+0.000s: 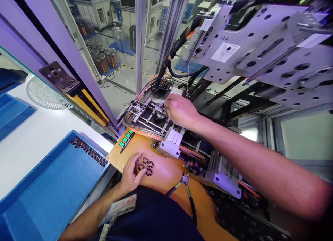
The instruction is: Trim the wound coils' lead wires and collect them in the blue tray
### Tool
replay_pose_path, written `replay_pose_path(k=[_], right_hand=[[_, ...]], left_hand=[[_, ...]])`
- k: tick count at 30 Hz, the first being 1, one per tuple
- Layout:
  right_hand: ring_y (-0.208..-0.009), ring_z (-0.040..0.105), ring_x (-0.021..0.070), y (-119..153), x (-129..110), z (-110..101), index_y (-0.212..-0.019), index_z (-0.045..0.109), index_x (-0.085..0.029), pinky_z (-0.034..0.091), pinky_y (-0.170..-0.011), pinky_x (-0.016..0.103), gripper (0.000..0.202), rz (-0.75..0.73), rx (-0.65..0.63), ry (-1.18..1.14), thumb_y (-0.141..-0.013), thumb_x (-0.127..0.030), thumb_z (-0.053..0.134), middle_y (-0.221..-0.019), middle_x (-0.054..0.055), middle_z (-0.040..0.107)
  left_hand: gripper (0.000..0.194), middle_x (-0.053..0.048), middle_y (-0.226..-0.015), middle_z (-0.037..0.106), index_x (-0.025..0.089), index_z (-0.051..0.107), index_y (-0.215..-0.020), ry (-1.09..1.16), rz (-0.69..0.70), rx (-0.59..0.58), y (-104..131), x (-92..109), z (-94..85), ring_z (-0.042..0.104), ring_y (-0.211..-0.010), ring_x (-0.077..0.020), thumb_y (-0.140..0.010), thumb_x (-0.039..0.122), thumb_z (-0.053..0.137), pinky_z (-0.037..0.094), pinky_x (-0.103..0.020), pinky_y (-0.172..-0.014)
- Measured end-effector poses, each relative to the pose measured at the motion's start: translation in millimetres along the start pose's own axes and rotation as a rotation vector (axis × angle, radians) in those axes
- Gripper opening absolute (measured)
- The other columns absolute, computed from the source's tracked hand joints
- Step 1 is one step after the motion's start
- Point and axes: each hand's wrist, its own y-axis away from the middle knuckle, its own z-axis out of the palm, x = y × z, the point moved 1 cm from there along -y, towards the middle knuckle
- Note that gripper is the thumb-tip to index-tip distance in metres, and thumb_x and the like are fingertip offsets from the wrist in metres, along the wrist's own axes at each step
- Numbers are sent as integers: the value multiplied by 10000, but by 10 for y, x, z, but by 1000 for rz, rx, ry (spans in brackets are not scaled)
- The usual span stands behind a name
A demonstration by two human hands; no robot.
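Several small round dark rings with copper-coloured parts (149, 164) lie grouped on the orange work surface (163, 171). My left hand (131, 173) rests beside them, thumb and fingers apart, with the fingertips close around the nearest ring. Further forward, my right hand (179, 107) reaches into the machine's metal fixture (158, 114), its fingers pinched together above a clamp block. Whatever is between those fingertips is too small and hidden to make out. A pair of cutting pliers (185, 180) lies with its handles spread, to the right of the rings.
A blue tray (65, 175) at left holds rows of similar small parts (88, 150). Green buttons (126, 138) line the surface's left edge. A large metal plate (249, 53) hangs above my right arm. An aluminium frame post (142, 43) and a white fan (47, 91) stand nearby.
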Motion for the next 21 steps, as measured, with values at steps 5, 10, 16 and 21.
replay_pose_path(k=[5,10,16,21], right_hand=[[-949,572,231,30,62,16,-896,719,-115,478,-844,316,264,-49,-16,-26,-897,-168,461,-1066,125,635],[-955,579,247,30,82,46,-903,721,-102,474,-855,336,268,-19,-2,-33,-907,-178,463,-1043,145,636],[-882,595,229,-11,66,54,-814,715,-136,489,-793,316,218,-20,-7,-16,-875,-163,507,-974,120,659],[-834,599,240,-71,46,90,-708,688,-132,496,-724,317,182,-12,4,10,-820,-123,545,-923,141,668]], left_hand=[[534,-160,-1297,591,178,434,-1359,-4,7,1,-7,14,-6,579,-1195,-277,-865,275,611,493,-453,-999],[527,-163,-1296,592,176,437,-1356,-10,6,-3,-12,22,-6,577,-1200,-283,-868,279,606,490,-463,-1002],[519,-163,-1289,596,182,440,-1352,-18,1,-7,-4,24,-11,576,-1201,-289,-870,287,601,484,-481,-1012],[511,-159,-1278,607,176,454,-1342,-22,6,-6,-14,39,-11,581,-1197,-284,-867,287,605,482,-471,-1017]])
